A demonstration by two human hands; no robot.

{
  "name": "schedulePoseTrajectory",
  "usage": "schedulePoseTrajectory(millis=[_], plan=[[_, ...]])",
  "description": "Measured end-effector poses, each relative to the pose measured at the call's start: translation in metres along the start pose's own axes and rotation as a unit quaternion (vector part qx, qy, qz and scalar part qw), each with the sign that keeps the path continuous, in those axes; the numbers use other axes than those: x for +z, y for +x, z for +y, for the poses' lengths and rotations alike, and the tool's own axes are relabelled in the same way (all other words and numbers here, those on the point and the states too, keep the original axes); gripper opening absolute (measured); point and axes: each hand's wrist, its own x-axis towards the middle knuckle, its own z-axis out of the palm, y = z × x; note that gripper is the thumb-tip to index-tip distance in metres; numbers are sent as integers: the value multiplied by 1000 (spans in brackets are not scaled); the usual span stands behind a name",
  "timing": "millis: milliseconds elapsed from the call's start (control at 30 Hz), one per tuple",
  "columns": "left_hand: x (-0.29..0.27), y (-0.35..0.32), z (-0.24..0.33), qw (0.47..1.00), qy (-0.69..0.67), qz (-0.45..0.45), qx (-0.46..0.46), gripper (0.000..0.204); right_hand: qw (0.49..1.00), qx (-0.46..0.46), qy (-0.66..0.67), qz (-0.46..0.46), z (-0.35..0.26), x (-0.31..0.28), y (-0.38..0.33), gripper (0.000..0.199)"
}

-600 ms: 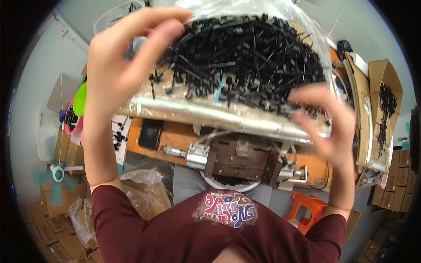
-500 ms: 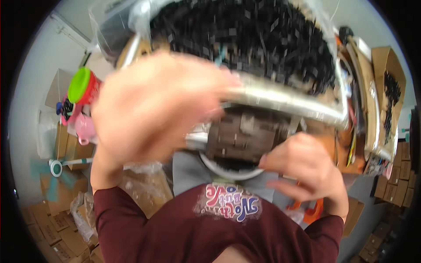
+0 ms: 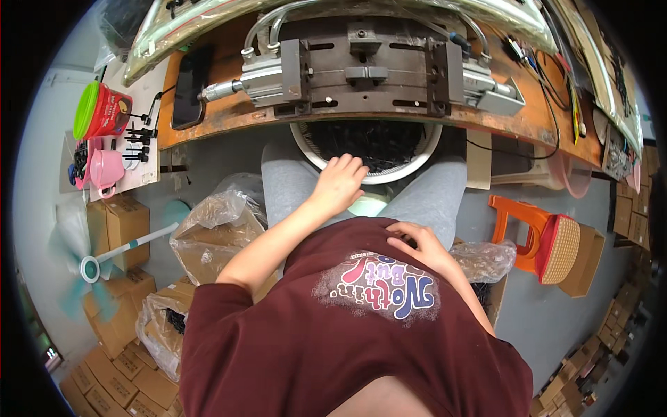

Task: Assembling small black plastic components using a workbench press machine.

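My left hand (image 3: 340, 183) lies at the near rim of a round white basket (image 3: 306, 149) between my knees, fingers slightly bent and apart, holding nothing that I can see. Inside the basket are many small black parts (image 3: 368, 142). Close against the front of my dark red shirt, my right hand (image 3: 424, 247) has its thumb and fingers apart, with nothing visible in them. Beyond the basket, a dark metal fixture (image 3: 361, 90) sits at the edge of the wooden bench (image 3: 229, 118). A small grey block (image 3: 366, 73) stands at the fixture's middle, between two pneumatic cylinders.
A black phone (image 3: 189, 87) lies on the bench at left. Farther left are a red tub (image 3: 111, 111) with a green lid, a pink cup (image 3: 106, 167) and several black parts. A fan (image 3: 89, 270), cartons and an orange stool (image 3: 521, 229) stand on the floor.
Both hands have drawn back from the fixture toward my body, the left to the basket, the right to my shirt. My view has tilted down, so the black pile has mostly left it.
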Motion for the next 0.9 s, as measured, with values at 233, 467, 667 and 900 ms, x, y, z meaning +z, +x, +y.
schedulePoseTrajectory(millis=[233,467,667,900], plan=[[68,1,-11,985,141,-44,94,7,994,13,59,89,23,1,-2,29],[58,-8,-14,991,117,-35,58,6,995,42,14,90,36,1,2,26],[63,-5,-21,993,96,-26,68,6,990,81,19,112,40,1,1,25],[49,-15,-33,995,62,-46,67,5,981,55,20,185,39,16,-4,23]])
